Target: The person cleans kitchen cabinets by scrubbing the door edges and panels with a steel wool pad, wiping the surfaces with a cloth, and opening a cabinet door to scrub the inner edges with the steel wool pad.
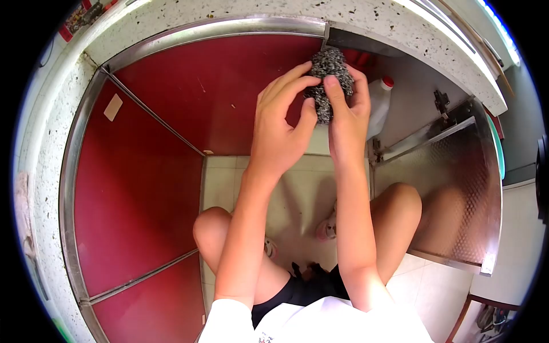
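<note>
A black-and-white speckled, fuzzy bundle (330, 63) is held up between my two hands, in front of the open cabinet below the counter. My left hand (284, 117) is on its left side, with curved fingers touching its edge and the thumb near its lower part. My right hand (347, 108) wraps its right side, the thumb lying across the front. A clear plastic jug with a red cap (387, 82) stands behind my right hand, inside the cabinet.
Red cabinet panels (143, 188) lie to the left under a speckled stone counter (229, 11). An open cabinet door (457, 194) stands at the right. Below are the tiled floor (297, 200) and my bent knees.
</note>
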`<state>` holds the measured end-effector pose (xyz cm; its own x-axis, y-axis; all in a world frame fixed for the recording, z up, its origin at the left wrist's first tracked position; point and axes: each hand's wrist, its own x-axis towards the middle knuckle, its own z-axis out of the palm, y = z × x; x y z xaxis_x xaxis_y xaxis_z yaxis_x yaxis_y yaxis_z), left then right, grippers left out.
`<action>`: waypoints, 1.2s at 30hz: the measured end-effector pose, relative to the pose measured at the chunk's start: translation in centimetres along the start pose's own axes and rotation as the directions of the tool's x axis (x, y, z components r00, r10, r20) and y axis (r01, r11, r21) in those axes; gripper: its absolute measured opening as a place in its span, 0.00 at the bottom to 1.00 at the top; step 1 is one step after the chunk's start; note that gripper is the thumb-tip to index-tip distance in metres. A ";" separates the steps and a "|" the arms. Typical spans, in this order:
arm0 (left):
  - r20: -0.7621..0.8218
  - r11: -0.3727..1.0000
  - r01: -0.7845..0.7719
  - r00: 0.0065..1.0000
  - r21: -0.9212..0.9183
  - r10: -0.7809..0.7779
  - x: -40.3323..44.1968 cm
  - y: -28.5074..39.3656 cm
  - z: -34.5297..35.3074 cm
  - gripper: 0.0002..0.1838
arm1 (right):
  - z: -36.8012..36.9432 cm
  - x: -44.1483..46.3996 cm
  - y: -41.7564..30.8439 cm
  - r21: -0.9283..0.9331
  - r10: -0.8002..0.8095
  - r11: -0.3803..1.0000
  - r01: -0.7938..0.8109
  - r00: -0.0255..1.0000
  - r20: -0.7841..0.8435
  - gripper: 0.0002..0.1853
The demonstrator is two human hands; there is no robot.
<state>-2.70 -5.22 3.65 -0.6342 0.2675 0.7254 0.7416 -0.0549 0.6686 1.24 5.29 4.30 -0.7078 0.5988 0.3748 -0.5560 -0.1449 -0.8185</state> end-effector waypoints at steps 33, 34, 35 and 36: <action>-0.497 0.826 0.313 0.680 -0.468 -0.539 -0.3 0.3 -8.3 0.10 | 12.6 1.8 2.0 -0.802 -0.516 0.283 0.526 0.788 0.335 0.17; -0.497 0.829 0.315 0.682 -0.462 -0.536 -0.3 0.4 -8.7 0.10 | 14.4 1.6 2.7 -0.795 -0.503 0.328 0.510 0.807 0.310 0.16; -0.472 0.793 0.329 0.664 -0.513 -0.581 -0.4 0.5 -9.1 0.09 | 15.6 1.5 3.2 -0.788 -0.485 0.371 0.492 0.826 0.288 0.16; -0.444 0.751 0.343 0.641 -0.564 -0.626 -0.6 0.6 -9.3 0.09 | 15.9 1.3 3.4 -0.789 -0.428 0.428 0.441 0.868 0.254 0.15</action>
<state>-3.89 -14.40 5.12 -0.9680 -0.2210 0.1186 0.2158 -0.4924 0.8432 -8.44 -6.97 8.94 -0.4869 0.3819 0.7856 -0.2063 0.8237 -0.5282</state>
